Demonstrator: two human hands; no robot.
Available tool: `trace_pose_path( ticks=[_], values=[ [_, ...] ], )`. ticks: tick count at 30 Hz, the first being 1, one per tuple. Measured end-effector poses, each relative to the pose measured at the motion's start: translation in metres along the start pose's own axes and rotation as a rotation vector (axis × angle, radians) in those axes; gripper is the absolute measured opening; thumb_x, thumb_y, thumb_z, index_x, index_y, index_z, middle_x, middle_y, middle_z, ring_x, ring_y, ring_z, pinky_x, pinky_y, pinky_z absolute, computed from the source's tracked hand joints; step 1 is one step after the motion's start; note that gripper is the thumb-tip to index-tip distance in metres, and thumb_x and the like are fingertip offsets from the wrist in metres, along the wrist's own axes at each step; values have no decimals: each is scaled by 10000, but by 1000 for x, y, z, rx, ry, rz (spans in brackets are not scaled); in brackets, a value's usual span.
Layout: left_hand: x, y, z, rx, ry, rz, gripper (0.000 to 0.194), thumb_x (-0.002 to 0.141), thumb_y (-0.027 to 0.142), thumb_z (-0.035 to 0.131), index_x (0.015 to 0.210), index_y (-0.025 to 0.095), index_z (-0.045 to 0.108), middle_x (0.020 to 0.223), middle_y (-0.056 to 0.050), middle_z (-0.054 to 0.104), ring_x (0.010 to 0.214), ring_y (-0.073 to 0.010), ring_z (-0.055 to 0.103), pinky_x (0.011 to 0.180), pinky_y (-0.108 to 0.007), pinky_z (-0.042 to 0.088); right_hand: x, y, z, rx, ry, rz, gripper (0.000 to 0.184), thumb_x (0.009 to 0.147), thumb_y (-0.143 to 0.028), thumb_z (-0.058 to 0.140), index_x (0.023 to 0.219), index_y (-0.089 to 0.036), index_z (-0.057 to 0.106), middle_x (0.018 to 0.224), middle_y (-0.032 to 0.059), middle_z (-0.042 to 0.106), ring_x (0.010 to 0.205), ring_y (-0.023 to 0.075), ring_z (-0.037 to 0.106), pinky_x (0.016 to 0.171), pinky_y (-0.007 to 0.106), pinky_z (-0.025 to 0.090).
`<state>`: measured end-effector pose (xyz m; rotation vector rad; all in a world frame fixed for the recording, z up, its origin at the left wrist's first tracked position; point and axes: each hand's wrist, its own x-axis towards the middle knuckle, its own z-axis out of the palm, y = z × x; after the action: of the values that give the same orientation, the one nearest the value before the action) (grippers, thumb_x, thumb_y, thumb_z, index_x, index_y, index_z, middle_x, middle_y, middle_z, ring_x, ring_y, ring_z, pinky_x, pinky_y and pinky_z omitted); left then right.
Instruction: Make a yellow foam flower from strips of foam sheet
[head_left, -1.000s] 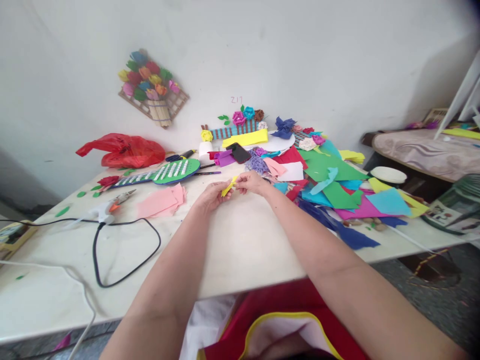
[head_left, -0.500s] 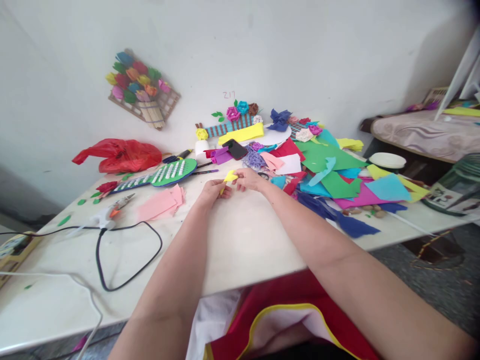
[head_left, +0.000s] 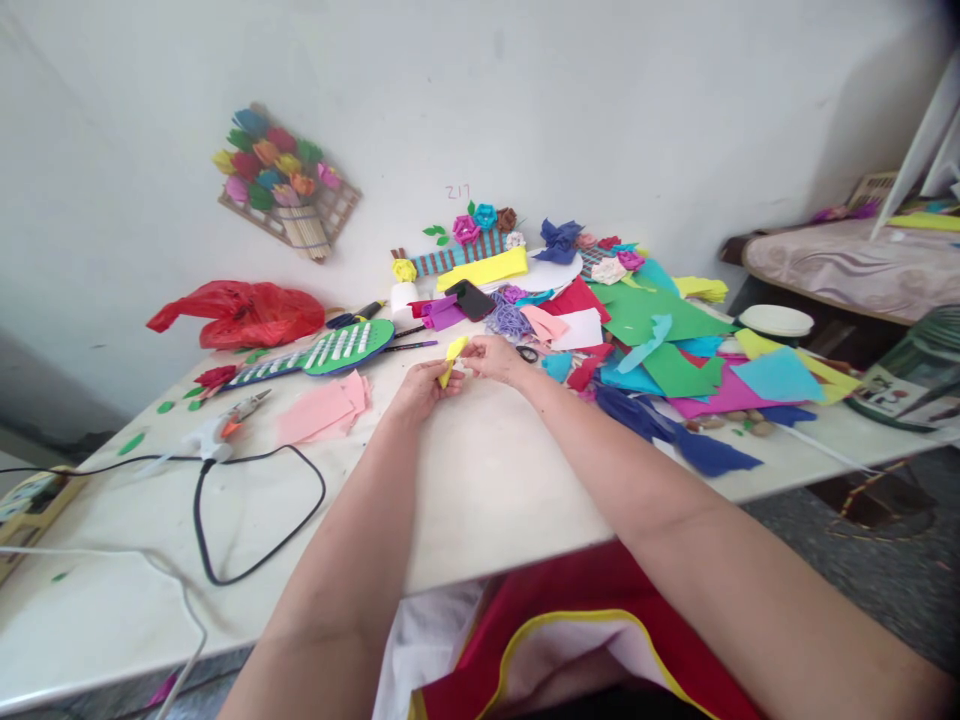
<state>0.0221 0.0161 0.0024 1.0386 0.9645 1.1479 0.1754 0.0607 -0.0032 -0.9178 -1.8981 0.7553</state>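
Gripping one piece of yellow paper (head_left: 452, 362): my left hand (head_left: 429, 387), fingers closed on the paper's lower end, over the middle of the tabletop (head_left: 502, 480), well back from the front edge. My right hand (head_left: 491, 358): fingers bent at its upper end; whether they pinch it, I cannot tell. Item, pink sheets (head_left: 319, 408), left of my hands. Item, red plastic bag (head_left: 259, 315), near the back edge. Item, green paper (head_left: 660, 318), toward the right edge.

Paper piece (head_left: 453, 356) in left hand (head_left: 424, 388); glue gun (head_left: 211, 440) left, paper heap (head_left: 664, 318) right, phone (head_left: 471, 300) behind.
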Motion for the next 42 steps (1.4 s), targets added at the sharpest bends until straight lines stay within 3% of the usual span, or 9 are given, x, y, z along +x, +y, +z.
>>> trace_pose_path(
  ticks=[4,11,19,25,35,42],
  values=[
    [1,0,0,-15,3,-4,195,759,74,469,921,30,568,633,-99,643,493,-113,574,514,-226,494,2,7,3,-91,38,-76,170,666,-182,564,806,-137,648,718,12,643,624,102,573,618,232,456],
    [0,0,2,4,-25,14,232,724,72,526,942,34,596,644,-92,639,529,-121,592,544,-245,502,-3,0,3,-281,83,-58,199,652,-301,586,764,-154,658,684,0,640,609,109,543,576,214,394],
    [3,-7,2,46,5,121,329,578,166,698,889,81,634,678,-40,633,554,-98,574,614,-268,498,-4,-7,3,-277,128,-6,194,660,-317,614,780,-179,680,781,6,679,673,117,573,618,221,396],
    [5,-10,0,43,61,198,470,483,241,765,917,112,638,678,-9,629,579,-83,558,634,-243,464,-8,-15,1,-431,120,-53,195,714,-333,579,808,-191,674,824,14,685,732,138,589,647,239,402],
    [6,-11,1,87,56,193,472,496,281,758,920,111,638,675,-12,629,564,-89,558,648,-262,468,-13,-22,2,-661,94,-85,199,777,-316,509,869,-218,655,918,17,680,831,161,592,689,260,385],
    [3,-9,5,148,60,196,472,512,291,743,930,98,636,681,-23,627,574,-93,560,633,-255,470,-14,-27,4,-763,90,14,227,801,-324,467,913,-227,640,882,32,685,823,183,598,678,276,378]
  ],
)
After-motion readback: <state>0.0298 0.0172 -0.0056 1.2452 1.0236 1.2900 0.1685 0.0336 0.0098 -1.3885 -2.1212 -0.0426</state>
